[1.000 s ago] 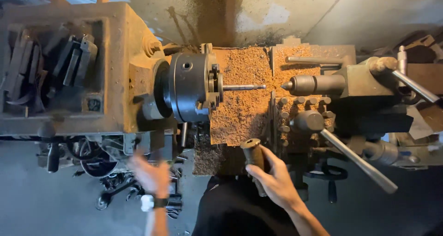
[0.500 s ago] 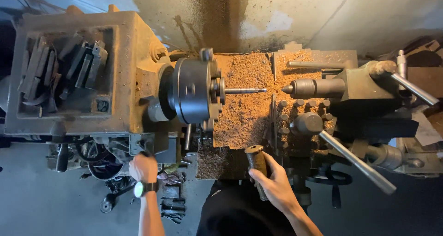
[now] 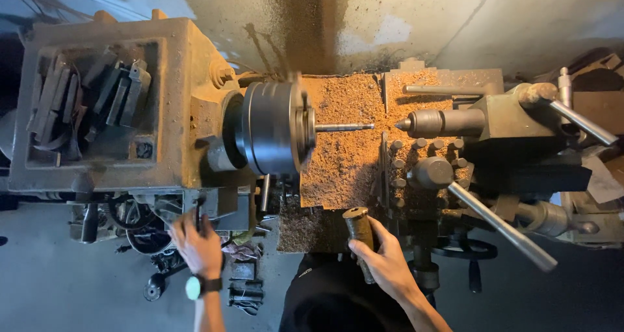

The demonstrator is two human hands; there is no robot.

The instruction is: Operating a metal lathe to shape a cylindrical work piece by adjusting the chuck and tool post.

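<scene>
The handle (image 3: 359, 234), a rusty cylindrical grip, stands just below the chip-covered bed (image 3: 341, 143) of the lathe, in front of the chuck (image 3: 273, 129). The right hand (image 3: 383, 262) is wrapped around it, fingers clenched on its lower part. The left hand (image 3: 198, 244) reaches up to a dark lever (image 3: 197, 208) under the headstock (image 3: 117, 104), left of the chuck; its fingers touch the lever, though whether they grip it cannot be told. The chuck looks blurred, and a thin metal rod (image 3: 344, 127) sticks out of it toward the pointed tailstock centre (image 3: 432, 122). Dark tool bits (image 3: 97, 98) lie in a recess on top of the headstock.
</scene>
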